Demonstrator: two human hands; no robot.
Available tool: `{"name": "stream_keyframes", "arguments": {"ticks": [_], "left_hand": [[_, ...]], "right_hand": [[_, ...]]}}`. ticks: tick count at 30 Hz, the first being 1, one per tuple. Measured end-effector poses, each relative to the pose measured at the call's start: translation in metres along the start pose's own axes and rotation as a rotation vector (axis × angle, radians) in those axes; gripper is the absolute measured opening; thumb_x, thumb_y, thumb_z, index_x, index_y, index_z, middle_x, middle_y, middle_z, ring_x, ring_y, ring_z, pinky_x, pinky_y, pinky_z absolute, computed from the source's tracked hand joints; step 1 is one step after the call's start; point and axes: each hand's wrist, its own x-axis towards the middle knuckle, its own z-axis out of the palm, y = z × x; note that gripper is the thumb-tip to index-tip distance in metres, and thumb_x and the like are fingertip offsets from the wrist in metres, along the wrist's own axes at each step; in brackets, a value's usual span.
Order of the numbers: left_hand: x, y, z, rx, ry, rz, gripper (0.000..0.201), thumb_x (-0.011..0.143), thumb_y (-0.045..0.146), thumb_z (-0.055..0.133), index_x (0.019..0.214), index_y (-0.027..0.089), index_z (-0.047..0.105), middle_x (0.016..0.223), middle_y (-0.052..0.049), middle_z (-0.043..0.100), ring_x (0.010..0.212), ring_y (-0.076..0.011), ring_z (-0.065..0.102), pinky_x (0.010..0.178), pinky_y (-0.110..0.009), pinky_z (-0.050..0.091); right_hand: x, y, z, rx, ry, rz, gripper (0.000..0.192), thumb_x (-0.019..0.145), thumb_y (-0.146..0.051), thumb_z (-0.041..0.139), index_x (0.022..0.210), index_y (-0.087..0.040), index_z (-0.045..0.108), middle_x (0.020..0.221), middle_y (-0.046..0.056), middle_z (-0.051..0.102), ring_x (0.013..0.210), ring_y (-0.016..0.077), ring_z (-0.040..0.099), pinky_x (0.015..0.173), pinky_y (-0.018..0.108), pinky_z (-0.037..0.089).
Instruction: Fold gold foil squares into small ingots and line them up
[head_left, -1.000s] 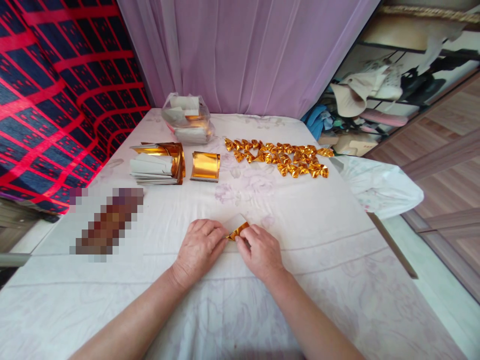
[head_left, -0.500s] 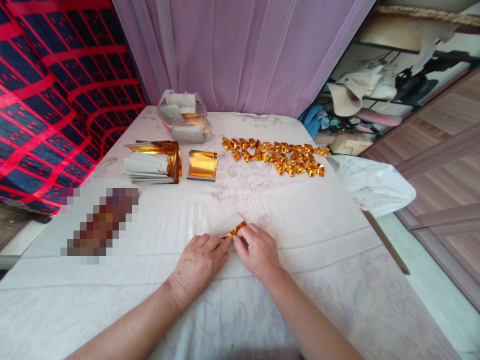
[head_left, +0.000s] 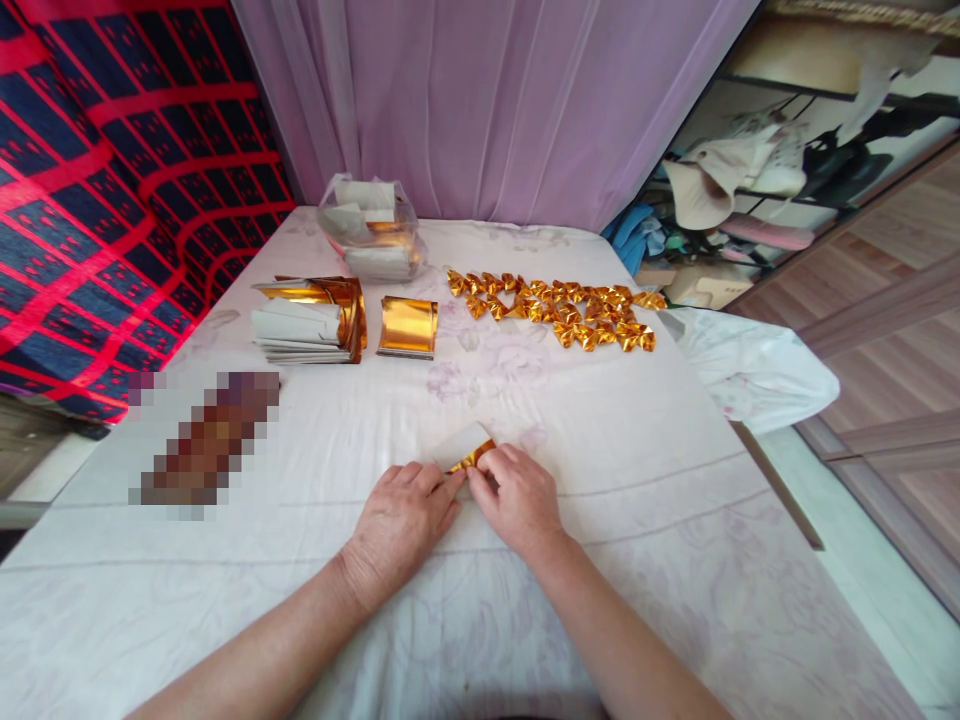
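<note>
A sheet of gold foil paper [head_left: 463, 443] lies on the table in front of me, pale grey side up, with a gold strip folded over along its near edge. My left hand [head_left: 407, 512] holds the left end of that fold, fingers together and the index tip on the gold. At the right end, my right hand [head_left: 519, 497] pinches the same strip with curled fingers. The fingertips of both hands almost meet at the fold and cover part of it.
Beyond the hands are a large stack of foil paper [head_left: 311, 325], a smaller gold stack [head_left: 407, 327] and a plastic bag of sheets [head_left: 371, 230]. Folded gold pieces [head_left: 570, 310] lie in rows at the back right. A blurred-out object [head_left: 210, 440] is at the left.
The camera view has shifted slightly. Both hands keep nearly the same hold on the foil paper, with no clear change in the fold.
</note>
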Motion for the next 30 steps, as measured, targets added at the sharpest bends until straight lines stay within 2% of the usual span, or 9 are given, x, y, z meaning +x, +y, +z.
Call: {"name": "stream_keyframes", "arguments": {"ticks": [7, 14, 21, 30], "left_hand": [[0.0008, -0.0002, -0.0010, -0.035, -0.008, -0.023, 0.030, 0.095, 0.031, 0.049, 0.121, 0.020, 0.062, 0.086, -0.006, 0.063, 0.079, -0.0213, 0.058, 0.070, -0.035, 0.046], [0.0029, 0.0008, -0.0037, -0.023, -0.068, -0.042, 0.034, 0.090, 0.030, 0.058, 0.122, 0.020, 0.062, 0.088, -0.006, 0.064, 0.081, -0.0227, 0.059, 0.071, -0.037, 0.047], [0.0029, -0.0007, -0.0017, -0.074, -0.049, -0.064, 0.031, 0.093, 0.031, 0.053, 0.121, 0.022, 0.062, 0.087, -0.006, 0.063, 0.081, -0.0219, 0.059, 0.072, -0.036, 0.046], [0.0073, -0.0020, -0.0072, -0.074, -0.138, -0.090, 0.035, 0.088, 0.031, 0.060, 0.122, 0.024, 0.062, 0.087, -0.005, 0.064, 0.082, -0.0230, 0.060, 0.071, -0.036, 0.046]], "right_hand": [[0.0007, 0.0003, 0.0008, 0.005, -0.016, 0.017, 0.020, 0.088, -0.025, 0.055, 0.068, -0.022, 0.054, 0.070, 0.000, 0.060, 0.068, 0.0136, 0.056, 0.062, 0.026, 0.033], [0.0013, 0.0005, 0.0019, -0.007, -0.018, 0.037, 0.018, 0.086, -0.025, 0.058, 0.069, -0.022, 0.055, 0.070, 0.000, 0.060, 0.068, 0.0139, 0.057, 0.062, 0.026, 0.033], [0.0018, 0.0010, 0.0022, -0.011, -0.013, 0.033, 0.019, 0.087, -0.025, 0.057, 0.068, -0.022, 0.055, 0.069, 0.000, 0.060, 0.066, 0.0133, 0.056, 0.061, 0.025, 0.033], [0.0021, 0.0017, 0.0025, 0.004, -0.009, 0.021, 0.019, 0.086, -0.023, 0.057, 0.067, -0.021, 0.054, 0.068, 0.000, 0.059, 0.066, 0.0131, 0.055, 0.061, 0.025, 0.033]]}}
